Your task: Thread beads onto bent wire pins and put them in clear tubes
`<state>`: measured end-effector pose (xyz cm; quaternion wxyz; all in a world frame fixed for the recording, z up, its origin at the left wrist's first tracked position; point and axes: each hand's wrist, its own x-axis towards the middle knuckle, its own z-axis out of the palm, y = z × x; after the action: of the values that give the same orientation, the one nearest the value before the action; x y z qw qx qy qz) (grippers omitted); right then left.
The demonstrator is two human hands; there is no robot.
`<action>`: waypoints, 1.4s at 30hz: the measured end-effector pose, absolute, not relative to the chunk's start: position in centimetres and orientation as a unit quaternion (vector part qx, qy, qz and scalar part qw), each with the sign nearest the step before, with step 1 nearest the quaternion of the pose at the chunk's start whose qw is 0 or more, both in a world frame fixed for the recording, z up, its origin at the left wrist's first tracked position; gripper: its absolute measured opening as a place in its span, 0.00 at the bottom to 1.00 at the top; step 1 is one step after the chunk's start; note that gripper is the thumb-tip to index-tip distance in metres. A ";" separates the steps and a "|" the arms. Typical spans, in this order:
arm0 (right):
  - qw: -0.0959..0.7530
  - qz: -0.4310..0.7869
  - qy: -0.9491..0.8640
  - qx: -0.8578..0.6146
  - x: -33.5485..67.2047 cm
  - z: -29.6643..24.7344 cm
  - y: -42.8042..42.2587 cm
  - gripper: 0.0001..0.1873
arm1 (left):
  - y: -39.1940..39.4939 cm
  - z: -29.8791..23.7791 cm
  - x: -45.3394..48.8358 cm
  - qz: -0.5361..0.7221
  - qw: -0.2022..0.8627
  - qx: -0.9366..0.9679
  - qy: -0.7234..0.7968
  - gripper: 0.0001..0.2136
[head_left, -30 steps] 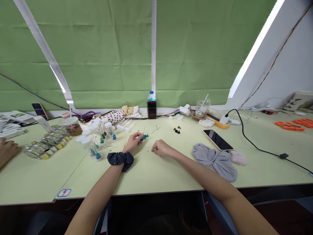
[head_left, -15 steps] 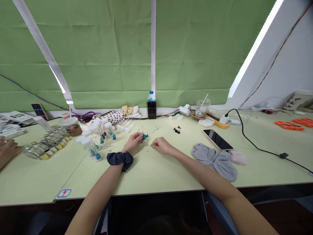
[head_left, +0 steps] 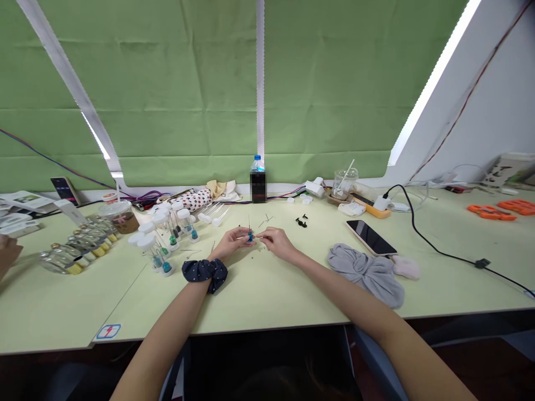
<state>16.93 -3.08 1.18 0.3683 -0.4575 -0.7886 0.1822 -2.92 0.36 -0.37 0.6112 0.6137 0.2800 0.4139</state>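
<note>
Head view, looking down on a pale green bench [head_left: 259, 295] before green blinds. Left hand [head_left: 232, 243], dark dotted scrunchie [head_left: 205, 272] at the wrist, closed in a pinch on a small blue bead piece [head_left: 249, 237] with a thin pin standing up from it. Right hand [head_left: 276, 243] just beside, fingertips pinched together and touching the same piece; whatever sits between those fingertips too small to tell. Bead piece held a little above the bench, midway between both hands, in front of a dark-labelled water bottle [head_left: 258, 181].

To the left, a cluster of clear vials with white caps [head_left: 163, 236], some with blue or green beads at the bottom, then a row of small glass bottles with yellow caps [head_left: 79, 248]. To the right, a phone [head_left: 371, 238], a grey cloth [head_left: 365, 274] and a black cable [head_left: 438, 250]. Another person's hand [head_left: 6, 255] at the far left edge.

Risks, as judgement: tiny piece likely to slip from so fine a pinch and roll off among loose pins on the bench; upright pin close to fingertips, so a prick possible; left elbow movement near the standing vials liable to topple them.
</note>
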 end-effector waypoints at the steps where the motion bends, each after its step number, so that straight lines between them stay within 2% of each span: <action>1: 0.372 0.182 -0.788 -0.456 16.9 1.1 -3.1 0.11 | 0.4 -0.4 -2.9 0.414 0.607 0.617 0.283 0.21; 11: 0.410 0.185 -0.788 -0.420 16.6 0.8 -3.4 0.12 | 0.9 -1.0 -3.1 0.431 0.543 0.643 0.325 0.16; 20: 0.474 0.173 -0.780 -0.370 16.4 0.2 -3.0 0.11 | 0.5 -0.9 -2.8 0.415 0.614 0.607 0.287 0.21; 42: 0.455 0.119 -0.804 -0.364 16.5 -0.3 -2.6 0.10 | 0.3 -0.8 -2.6 0.421 0.580 0.634 0.289 0.16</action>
<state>16.47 -2.56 -0.32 0.4550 -0.3643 -0.8038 0.1192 -2.55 0.34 -0.82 0.5801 0.6344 0.2892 0.4212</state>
